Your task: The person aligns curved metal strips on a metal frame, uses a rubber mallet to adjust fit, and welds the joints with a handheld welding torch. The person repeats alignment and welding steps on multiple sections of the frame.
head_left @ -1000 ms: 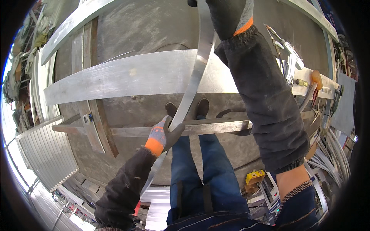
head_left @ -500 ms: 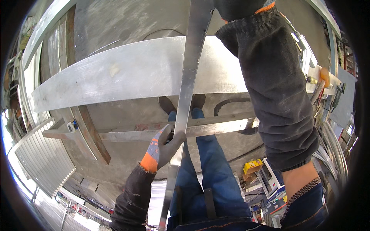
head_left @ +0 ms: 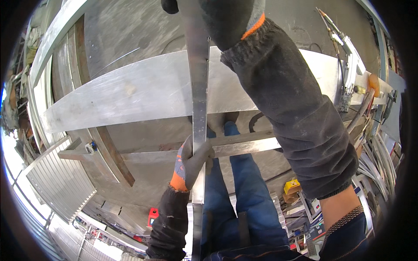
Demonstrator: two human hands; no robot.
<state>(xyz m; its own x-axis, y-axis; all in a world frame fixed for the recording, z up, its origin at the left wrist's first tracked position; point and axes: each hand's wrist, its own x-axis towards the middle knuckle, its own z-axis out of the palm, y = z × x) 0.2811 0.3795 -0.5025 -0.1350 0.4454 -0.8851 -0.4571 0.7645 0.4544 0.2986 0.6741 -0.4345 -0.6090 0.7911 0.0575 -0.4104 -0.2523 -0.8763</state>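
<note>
A long, narrow metal bar (head_left: 199, 104) runs nearly upright through the middle of the head view. My left hand (head_left: 192, 162), in a grey and orange work glove, is closed round its lower part. Near the top edge, my right hand (head_left: 233, 21) wraps round the bar's far part in a matching glove, partly cut off by the frame. Beneath the bar, a wide flat metal plate (head_left: 143, 87) lies crosswise. Closer to me, a metal beam (head_left: 152, 156) crosses behind my left hand.
A ribbed metal panel (head_left: 61, 178) stands at the left beside a rusty angled beam (head_left: 111, 156). At the right are a pale long-necked tool (head_left: 350, 56), an orange rounded object (head_left: 373, 82) and bundled pale strips (head_left: 376, 161). A yellow box (head_left: 291, 187) sits lower right.
The bar has swung from a slant to nearly upright, its far end moving left. My right hand has moved left with it; my left hand stays on the bar, slightly further right.
</note>
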